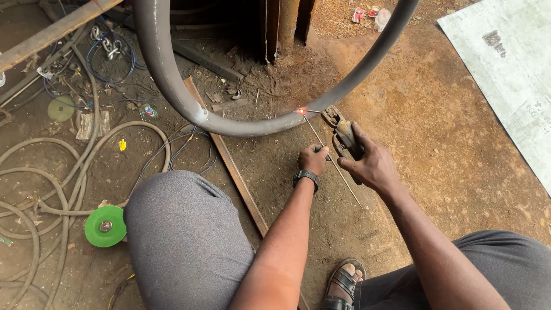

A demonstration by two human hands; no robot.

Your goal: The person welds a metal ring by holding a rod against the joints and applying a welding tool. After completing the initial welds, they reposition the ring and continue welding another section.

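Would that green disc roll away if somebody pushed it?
Probably not as it lies: the green disc is flat on the dirt floor, so a push would likely just slide it. Stood on its round edge, it probably would roll. It looks thin and stiff, and the hoses beside it might stop it.

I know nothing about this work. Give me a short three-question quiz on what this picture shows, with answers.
1. True or false: the right hand holds the electrode holder.
2. What glows orange where the welding rod meets the curved steel pipe? A) a lamp B) a spark C) paint
3. What colour is the disc lying on the ground beside the knee?

Key
1. True.
2. B; the spark sits at the rod's tip, while the left hand steadies the rod.
3. Green.
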